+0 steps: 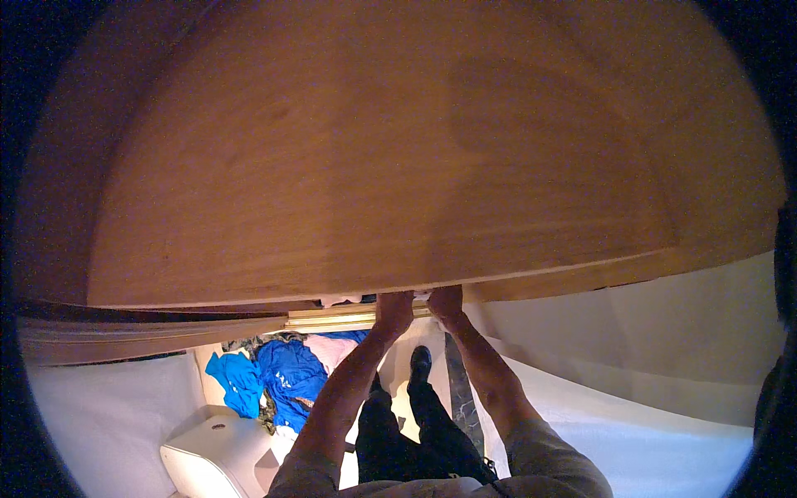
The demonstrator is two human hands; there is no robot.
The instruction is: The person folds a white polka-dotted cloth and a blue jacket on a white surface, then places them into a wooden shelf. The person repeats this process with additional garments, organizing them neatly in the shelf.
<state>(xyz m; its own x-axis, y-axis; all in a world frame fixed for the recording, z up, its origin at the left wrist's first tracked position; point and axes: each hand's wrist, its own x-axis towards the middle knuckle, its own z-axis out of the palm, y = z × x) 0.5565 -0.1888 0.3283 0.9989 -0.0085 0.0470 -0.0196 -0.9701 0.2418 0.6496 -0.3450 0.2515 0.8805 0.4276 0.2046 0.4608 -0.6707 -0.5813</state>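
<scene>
A broad brown wooden panel (373, 162) takes up the upper half of the view. Both my arms stretch forward to its lower edge. My left hand (394, 309) reaches in under that edge, its fingers hidden behind the wood. Close beside it on the right, my right hand (446, 303) also goes under the edge, with its fingertips out of sight. Bits of pale pink and dark cloth (341, 301) show in the gap to the left of my hands. A small whitish piece lies between the hands. What either hand touches cannot be made out.
Blue clothes (289, 376), a turquoise garment (240, 381) and a pink one (333, 350) lie heaped on the lower left. Nearer stands a white rounded appliance or bin (215, 451). A dark marbled strip (462, 392) crosses the pale floor by my shoe (421, 364). A pale wall (654, 336) rises at right.
</scene>
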